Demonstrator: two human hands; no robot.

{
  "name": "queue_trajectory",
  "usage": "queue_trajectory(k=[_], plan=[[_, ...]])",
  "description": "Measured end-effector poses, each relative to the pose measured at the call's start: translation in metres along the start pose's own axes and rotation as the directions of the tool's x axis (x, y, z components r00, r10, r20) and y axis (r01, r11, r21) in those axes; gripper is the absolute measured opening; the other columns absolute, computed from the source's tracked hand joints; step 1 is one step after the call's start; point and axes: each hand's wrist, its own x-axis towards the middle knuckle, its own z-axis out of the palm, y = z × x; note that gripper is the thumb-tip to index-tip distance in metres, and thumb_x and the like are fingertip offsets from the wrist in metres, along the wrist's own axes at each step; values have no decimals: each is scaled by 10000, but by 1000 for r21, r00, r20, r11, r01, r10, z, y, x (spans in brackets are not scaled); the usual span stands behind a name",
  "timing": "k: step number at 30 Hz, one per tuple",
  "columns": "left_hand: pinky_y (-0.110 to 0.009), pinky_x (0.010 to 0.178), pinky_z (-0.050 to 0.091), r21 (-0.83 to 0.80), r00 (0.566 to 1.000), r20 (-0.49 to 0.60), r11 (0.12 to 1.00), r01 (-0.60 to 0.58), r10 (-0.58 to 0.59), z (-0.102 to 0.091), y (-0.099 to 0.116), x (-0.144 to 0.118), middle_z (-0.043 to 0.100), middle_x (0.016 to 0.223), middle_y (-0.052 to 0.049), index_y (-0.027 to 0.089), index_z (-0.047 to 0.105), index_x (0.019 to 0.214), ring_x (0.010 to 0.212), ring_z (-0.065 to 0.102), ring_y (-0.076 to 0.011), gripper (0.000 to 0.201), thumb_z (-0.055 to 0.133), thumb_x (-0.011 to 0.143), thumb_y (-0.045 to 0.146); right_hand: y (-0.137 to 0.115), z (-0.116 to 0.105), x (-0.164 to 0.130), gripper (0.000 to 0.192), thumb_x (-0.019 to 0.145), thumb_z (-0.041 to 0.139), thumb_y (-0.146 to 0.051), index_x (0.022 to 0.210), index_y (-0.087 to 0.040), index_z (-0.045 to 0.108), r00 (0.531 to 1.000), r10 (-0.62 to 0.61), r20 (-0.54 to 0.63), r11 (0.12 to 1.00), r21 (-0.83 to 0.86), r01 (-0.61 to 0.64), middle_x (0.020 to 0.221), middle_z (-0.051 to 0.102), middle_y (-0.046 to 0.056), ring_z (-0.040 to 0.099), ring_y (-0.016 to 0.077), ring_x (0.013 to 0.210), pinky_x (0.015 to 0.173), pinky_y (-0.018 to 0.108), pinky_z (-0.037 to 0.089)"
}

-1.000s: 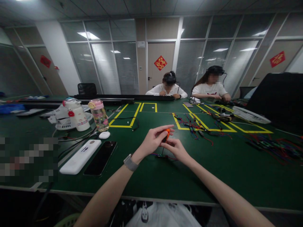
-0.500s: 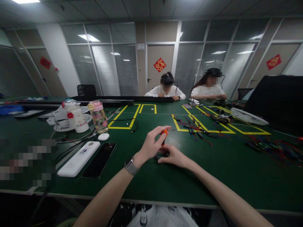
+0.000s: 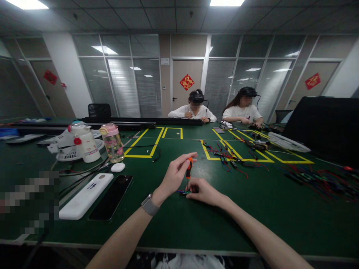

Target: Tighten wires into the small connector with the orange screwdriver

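My left hand [image 3: 176, 172] is closed around the orange and black handle of a screwdriver [image 3: 189, 170], which stands nearly upright with its shaft pointing down. Its tip reaches a small green circuit board [image 3: 183, 192] with thin coloured wires, low over the green table. My right hand [image 3: 202, 191] pinches the board's right end between thumb and curled fingers. Part of the board is hidden behind those fingers, and the exact spot the tip touches is too small to make out.
Left of my arms lie a black phone [image 3: 112, 198], a white power bank [image 3: 86, 196] and a white earbud case [image 3: 117, 167]. Two bottles stand behind them. Wired boards [image 3: 224, 153] lie inside yellow tape, with more wires [image 3: 322, 179] at right. Two people sit opposite.
The screwdriver now stands straighter, its shaft in plain sight above the board. My hands have shifted slightly left and down in the view, which itself has tilted upward.
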Motion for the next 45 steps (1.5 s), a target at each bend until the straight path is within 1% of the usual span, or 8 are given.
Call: queue_trajectory(k=[3, 7, 15, 22, 29, 33, 37, 45], plan=[[-297, 788, 542, -27, 999, -36, 999, 31, -32, 0, -1, 0, 661, 1058, -87, 184, 645, 1179, 907, 652, -180, 294, 541, 922, 282, 4, -3, -1, 162, 712, 710, -124, 869, -162, 697, 998, -38, 46, 999, 7, 37, 734, 592, -17, 520, 115, 639, 579, 214, 393], [-245, 720, 518, 158, 984, -164, 987, -40, 66, -1, -5, 0, 599, 886, -38, 195, 727, 965, 817, 598, -149, 173, 692, 815, 275, 3, -5, -1, 165, 704, 710, -107, 863, -153, 702, 999, -25, 39, 1000, 11, 24, 727, 594, -10, 530, 125, 649, 596, 224, 403], [-315, 857, 526, -73, 1000, -22, 997, 20, -22, 0, -7, 1, 637, 1149, -94, 216, 595, 1261, 1030, 629, -196, 331, 466, 960, 262, 2, -4, -3, 138, 714, 714, -129, 851, -150, 711, 999, -28, 17, 999, 24, 28, 800, 612, 21, 547, 137, 673, 610, 239, 428], [-263, 753, 501, 235, 976, -189, 970, -61, 107, -3, -8, 1, 569, 897, -28, 204, 724, 923, 799, 575, -140, 151, 727, 789, 273, 5, -3, -3, 145, 714, 708, -134, 858, -158, 710, 999, -32, 15, 999, 29, 32, 768, 602, 8, 551, 137, 671, 611, 239, 429], [-357, 910, 524, -7, 1000, -25, 1000, 3, -3, -3, -2, 1, 630, 1241, -105, 200, 592, 1255, 1058, 642, -206, 332, 440, 967, 266, -3, -6, -3, 219, 725, 732, -231, 931, -166, 696, 1000, -12, 18, 996, 88, 11, 762, 615, 4, 550, 143, 664, 613, 257, 447], [-306, 840, 527, 56, 994, -108, 998, 2, 4, -2, -4, 2, 684, 1015, -75, 173, 674, 1087, 933, 656, -183, 230, 603, 877, 235, -12, -10, 0, 349, 708, 765, -322, 1000, -175, 643, 987, -35, -154, 968, 240, 72, 869, 635, 19, 585, 166, 788, 735, 292, 484], [-257, 739, 487, 268, 971, -206, 961, -61, 119, -2, -3, 3, 577, 825, -16, 183, 715, 867, 781, 578, -141, 92, 713, 791, 236, -21, -9, 7, 323, 712, 762, -360, 947, -183, 628, 929, -52, -366, 903, 381, 200, 859, 645, 28, 600, 187, 838, 820, 330, 481], [-343, 1022, 424, 213, 991, -13, 969, -128, 134, 1, 6, -1, 618, 1245, -73, 207, 614, 1228, 1168, 559, -195, 330, 406, 972, 211, -29, -4, 16, 327, 646, 797, -411, 792, -184, 614, 853, 55, -518, 849, 474, 233, 760, 622, 15, 580, 176, 756, 751, 312, 486]])
